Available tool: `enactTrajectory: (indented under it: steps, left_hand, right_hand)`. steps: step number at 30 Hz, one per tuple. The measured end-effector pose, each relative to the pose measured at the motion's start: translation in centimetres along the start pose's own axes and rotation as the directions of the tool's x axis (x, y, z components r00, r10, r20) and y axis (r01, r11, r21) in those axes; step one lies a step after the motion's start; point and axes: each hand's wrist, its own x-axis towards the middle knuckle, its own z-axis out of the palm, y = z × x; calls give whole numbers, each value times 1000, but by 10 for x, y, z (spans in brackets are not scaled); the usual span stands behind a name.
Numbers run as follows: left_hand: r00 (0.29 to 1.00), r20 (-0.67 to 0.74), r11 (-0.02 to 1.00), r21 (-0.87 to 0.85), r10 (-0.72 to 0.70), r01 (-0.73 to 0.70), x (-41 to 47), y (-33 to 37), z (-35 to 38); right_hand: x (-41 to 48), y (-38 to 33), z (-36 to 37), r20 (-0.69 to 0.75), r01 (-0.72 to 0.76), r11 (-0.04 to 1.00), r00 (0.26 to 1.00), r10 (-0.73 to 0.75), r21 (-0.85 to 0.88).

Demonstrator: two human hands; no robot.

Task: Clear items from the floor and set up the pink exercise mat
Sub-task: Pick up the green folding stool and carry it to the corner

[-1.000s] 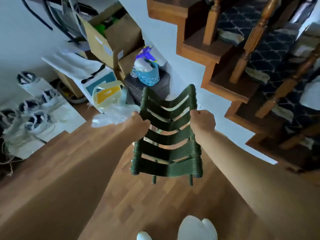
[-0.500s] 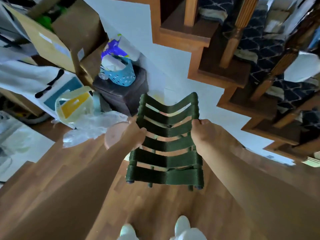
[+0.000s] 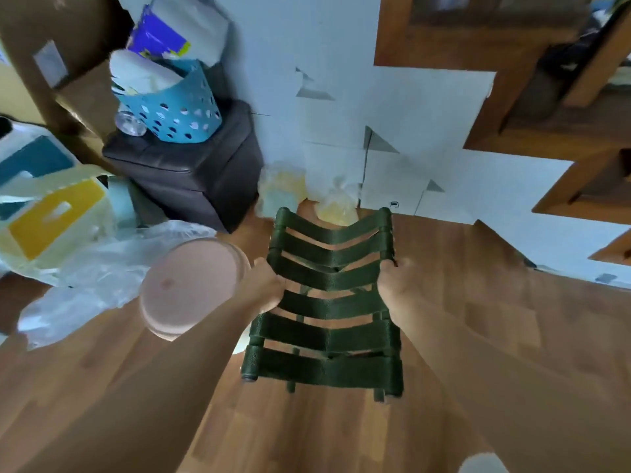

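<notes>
A small green stool with a seat of woven straps hangs above the wooden floor in the middle of the view. My left hand grips its left rail and my right hand grips its right rail. Its short legs point down near the bottom edge. A round pink roll end, possibly the pink exercise mat, shows just left of my left forearm.
A dark padded ottoman with a blue perforated basket stands ahead on the left. Clear plastic bags and a yellow-and-white box lie at the left. Small bags sit by the white stair wall. Wooden stairs rise at the right.
I have stepped forward with the stool toward the stair wall. The ottoman, basket and pink roll now look closer and larger. Both hands keep their grip.
</notes>
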Motion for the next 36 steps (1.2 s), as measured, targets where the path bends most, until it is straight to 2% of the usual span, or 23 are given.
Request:
enactTrajectory:
  steps: [4, 9, 12, 15, 18, 20, 23, 26, 29, 36]
  left_hand:
    - [999, -14, 998, 45, 51, -51, 48, -30, 41]
    - [995, -85, 991, 127, 55, -44, 93, -54, 69]
    - [988, -152, 996, 90, 17, -3, 110, -64, 74]
    - [976, -218, 986, 165, 14, 23, 140, -88, 75]
    - [972, -232, 955, 297, 44, 28, 175, -111, 80]
    - [966, -242, 895, 445, 86, 32, 129, -81, 67]
    - [935, -279, 777, 629, 219, 6, 102, -54, 55]
    - [912, -239, 825, 542, 334, -160, 96, -39, 39]
    - [904, -114, 876, 320, 413, -360, 68, -12, 9]
    - [886, -117, 893, 32, 450, -449, -37, 88, -83]
  right_hand:
    - [51, 54, 36, -40, -9, 1000, 999, 7, -30]
    - [83, 84, 54, -75, -22, 996, 997, 15, -83]
    - [94, 93, 55, -68, -37, 985, 997, 26, -171]
    - [101, 98, 55, -40, -36, 955, 999, 26, -293]
    - [99, 94, 60, -43, 19, 886, 998, -44, -464]
    - [93, 87, 67, -97, 77, 827, 983, -157, -557]
    - [79, 72, 81, -71, 240, 830, 946, -316, -504]
    - [54, 46, 86, 60, 322, 893, 946, -320, -315]
    - [20, 8, 71, 94, 276, 941, 960, -262, -197]
    - [-69, -102, 1, 21, 249, 964, 969, -248, -89]
